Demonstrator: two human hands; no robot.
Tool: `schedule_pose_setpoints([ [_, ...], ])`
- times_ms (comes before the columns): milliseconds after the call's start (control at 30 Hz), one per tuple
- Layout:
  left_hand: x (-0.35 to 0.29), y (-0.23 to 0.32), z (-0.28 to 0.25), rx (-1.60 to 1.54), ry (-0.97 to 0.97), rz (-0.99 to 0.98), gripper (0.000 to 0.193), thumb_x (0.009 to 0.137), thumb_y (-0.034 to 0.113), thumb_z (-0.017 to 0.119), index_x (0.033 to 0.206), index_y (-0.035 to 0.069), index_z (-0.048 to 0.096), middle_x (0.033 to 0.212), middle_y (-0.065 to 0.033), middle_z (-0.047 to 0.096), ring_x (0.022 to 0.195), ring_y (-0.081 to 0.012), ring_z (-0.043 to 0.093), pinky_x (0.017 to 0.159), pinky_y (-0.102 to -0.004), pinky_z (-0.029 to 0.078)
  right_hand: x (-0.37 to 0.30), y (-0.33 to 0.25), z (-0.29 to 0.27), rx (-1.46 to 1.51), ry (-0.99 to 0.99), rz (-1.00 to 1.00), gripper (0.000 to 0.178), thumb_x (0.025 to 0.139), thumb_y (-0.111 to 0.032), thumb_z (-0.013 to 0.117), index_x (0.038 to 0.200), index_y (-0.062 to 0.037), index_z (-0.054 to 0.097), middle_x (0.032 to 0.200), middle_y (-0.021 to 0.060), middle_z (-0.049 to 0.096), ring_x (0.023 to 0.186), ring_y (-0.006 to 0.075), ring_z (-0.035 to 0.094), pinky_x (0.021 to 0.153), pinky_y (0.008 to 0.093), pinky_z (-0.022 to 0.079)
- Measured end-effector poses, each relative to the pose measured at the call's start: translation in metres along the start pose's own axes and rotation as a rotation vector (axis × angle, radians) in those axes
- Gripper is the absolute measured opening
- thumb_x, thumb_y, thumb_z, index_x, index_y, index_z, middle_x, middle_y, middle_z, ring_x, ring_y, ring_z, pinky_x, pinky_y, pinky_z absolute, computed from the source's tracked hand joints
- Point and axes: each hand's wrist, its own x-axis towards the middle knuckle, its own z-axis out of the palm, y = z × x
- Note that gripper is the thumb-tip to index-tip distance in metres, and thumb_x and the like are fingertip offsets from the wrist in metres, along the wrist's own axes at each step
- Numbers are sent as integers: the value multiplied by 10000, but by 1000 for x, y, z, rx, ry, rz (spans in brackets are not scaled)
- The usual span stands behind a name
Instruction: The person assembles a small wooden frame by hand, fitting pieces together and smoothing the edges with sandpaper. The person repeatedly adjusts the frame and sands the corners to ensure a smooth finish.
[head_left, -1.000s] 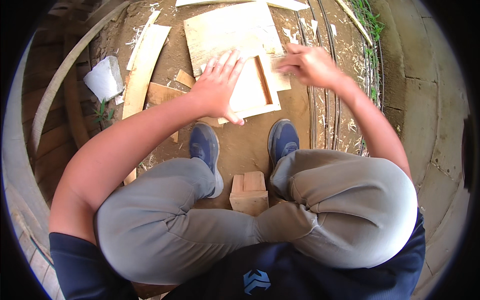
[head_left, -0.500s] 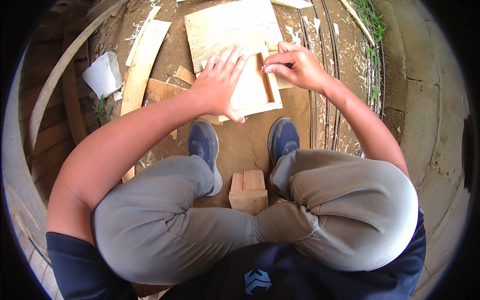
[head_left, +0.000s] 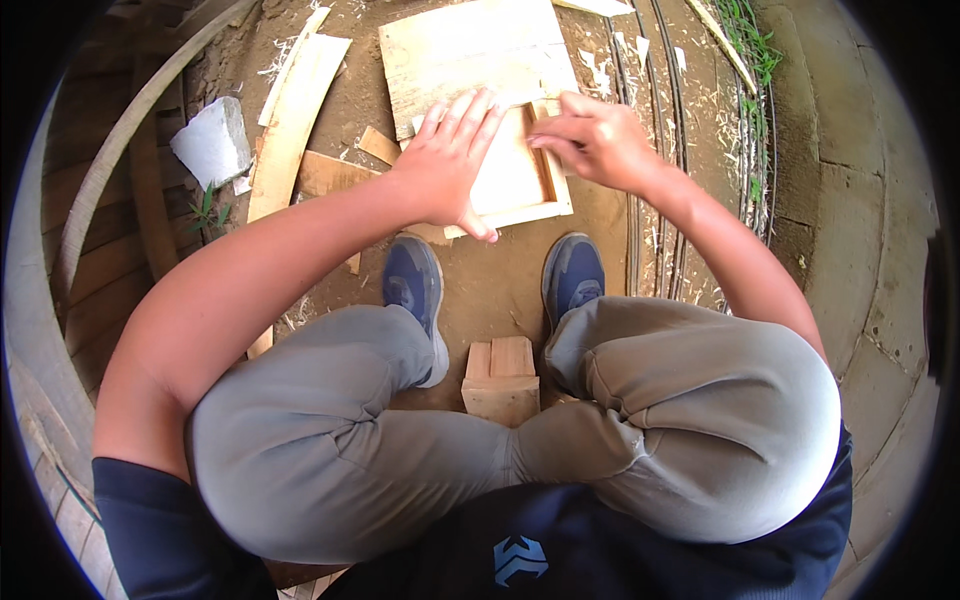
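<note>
In front of my feet lies a shallow wooden tray (head_left: 525, 213) with a low raised rim and a pale floor. My left hand (head_left: 445, 168) is spread flat over its left side, fingers pointing away and thumb near the front left corner. At the right rim, my right hand (head_left: 598, 147) is closed in a pinch, with the fingertips just over the tray's inner edge. Whatever is between those fingertips is too small and blurred to make out. A wide flat board (head_left: 475, 52) lies beyond the tray, partly behind my fingers.
Long planks (head_left: 297, 125) and a white stone (head_left: 212, 140) lie to the left. A small wooden block (head_left: 502, 385) stands between my shoes (head_left: 412, 285). Dark rods (head_left: 657, 90) run along the ground at right, among wood shavings, beside a paved strip (head_left: 850, 220).
The whole view has shifted slightly. My right hand has moved a little along the tray's right rim and looks blurred, still pinched. My left hand stays flat on the tray.
</note>
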Motion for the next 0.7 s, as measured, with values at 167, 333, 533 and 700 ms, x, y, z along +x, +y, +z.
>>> schedule_pose_setpoints([
  [167, -2, -1, 0, -17, -20, -4, 1590, 561, 781, 846, 1620, -75, 25, 1679, -337, 59, 1584, -444, 67, 1283, -553, 92, -7, 9, -3, -3, 38, 34, 144, 891, -296, 788, 987, -192, 811, 724, 50, 558, 629, 213, 640, 568, 381, 532],
  [333, 1, 4, -6, 85, -123, -52, 1586, 595, 850, 784, 1630, -62, 3, 1697, -307, 36, 1593, -423, 37, 1283, -550, 67, 0, -3, 1, -5, 67, -62, 145, 880, -246, 802, 1010, -183, 816, 743, 34, 595, 604, 194, 612, 548, 358, 526],
  [533, 1, 2, -6, 22, -80, -4, 1553, 595, 820, 803, 1608, -109, 79, 1672, -349, 89, 1587, -447, 43, 1281, -564, 84, -10, 8, -15, -37, 30, -28, 145, 874, -207, 814, 1004, -143, 814, 749, 28, 614, 612, 170, 618, 545, 348, 529],
  [700, -3, 1, -11, 67, -93, -51, 1554, 600, 810, 806, 1606, -113, 64, 1675, -345, 73, 1587, -447, 38, 1284, -561, 75, 0, 8, -7, 21, 36, -41, 135, 886, -219, 788, 1011, -171, 804, 793, 50, 607, 677, 202, 645, 596, 367, 530],
])
